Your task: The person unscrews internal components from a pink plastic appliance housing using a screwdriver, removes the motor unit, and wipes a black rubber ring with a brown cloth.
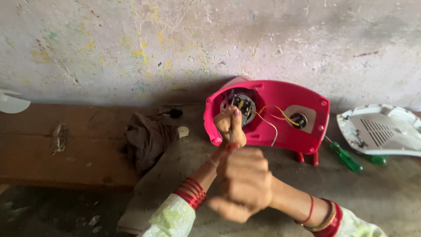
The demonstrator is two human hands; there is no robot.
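- Right hand [244,183] fisted around a screwdriver [231,137]; left hand [230,124] pinches its shaft at the pink appliance base [280,118].
- Risk: tip might slip, nicking loose wires [272,120].

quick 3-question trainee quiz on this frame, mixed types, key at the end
1. True or false: the pink housing lies with its wiring exposed.
2. Which hand grips the tool handle nearer the camera? A) left hand B) right hand
3. What lies on the floor between the housing and the white cover?

Key: 1 true. 2 B. 3 a green screwdriver.
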